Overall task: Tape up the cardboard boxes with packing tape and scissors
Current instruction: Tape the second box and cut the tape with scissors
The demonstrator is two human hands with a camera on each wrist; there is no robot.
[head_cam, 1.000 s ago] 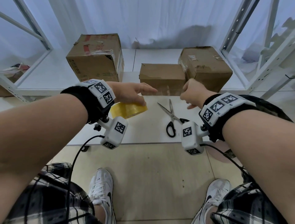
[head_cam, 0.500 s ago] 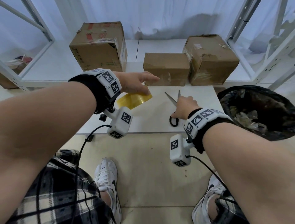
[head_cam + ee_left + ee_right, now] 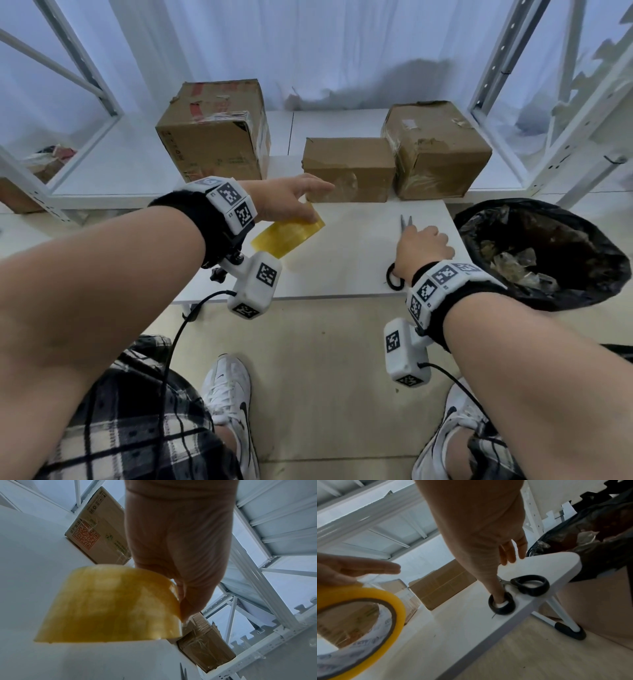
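Note:
My left hand (image 3: 294,202) grips a yellow packing tape roll (image 3: 287,234) above the white table (image 3: 342,267); the roll (image 3: 109,604) fills the left wrist view. My right hand (image 3: 423,245) lies over the scissors (image 3: 406,221) at the table's right front. The right wrist view shows the thumb (image 3: 496,588) pushed through one black handle ring (image 3: 501,603), while the other ring (image 3: 530,585) is empty and the fingers (image 3: 513,553) reach past it. Three cardboard boxes stand behind: a large one (image 3: 215,133), a low one (image 3: 349,168) and a crumpled one (image 3: 438,150).
A black bin bag (image 3: 544,253) with scraps stands right of the table, close to my right wrist. White shelf frames (image 3: 513,85) flank the boxes on both sides. My feet in white shoes (image 3: 229,394) are on the floor below the table's front edge.
My right hand dropped from in front of the boxes onto the scissors and put its thumb in a ring; the blades have come together. The left hand keeps the tape roll.

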